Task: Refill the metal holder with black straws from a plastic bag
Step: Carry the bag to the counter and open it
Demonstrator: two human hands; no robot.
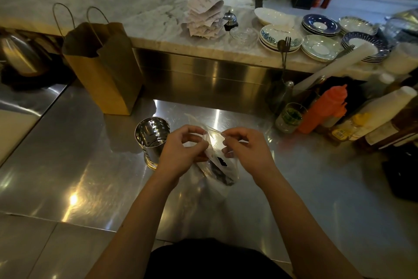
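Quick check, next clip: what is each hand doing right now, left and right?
Left hand: fingers pinch the top edge of the clear plastic bag of black straws.
Right hand: pinches the bag's opposite edge.

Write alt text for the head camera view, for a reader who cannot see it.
A person's left hand and right hand pinch the top of a clear plastic bag holding black straws, over a steel counter. A shiny metal holder stands beside the left hand; a brown paper bag stands behind it.
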